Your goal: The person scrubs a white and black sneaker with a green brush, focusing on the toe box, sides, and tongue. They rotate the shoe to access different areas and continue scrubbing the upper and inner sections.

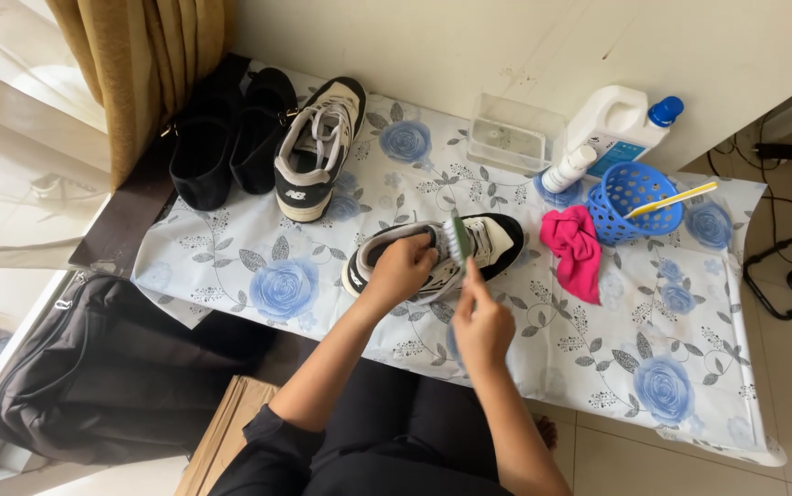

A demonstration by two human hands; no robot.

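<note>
A black and white sneaker [497, 241] lies on its side on a table covered with a blue-rose cloth [286, 285]. My left hand [402, 268] grips the sneaker at its collar and holds it down. My right hand [481, 323] holds a green-handled brush [457, 237] by its lower end, the head resting against the sneaker's side near the laces. A second matching sneaker [318, 147] stands upright farther back on the left.
A pair of black shoes [221, 138] sits at the back left. A clear plastic tub [515, 135], a white bottle with blue cap [616, 124], a small spray bottle [567, 169], a blue basket holding a yellow toothbrush [636, 200], and a pink cloth [573, 246] lie at the back right. A black bag [93, 367] is on the floor left.
</note>
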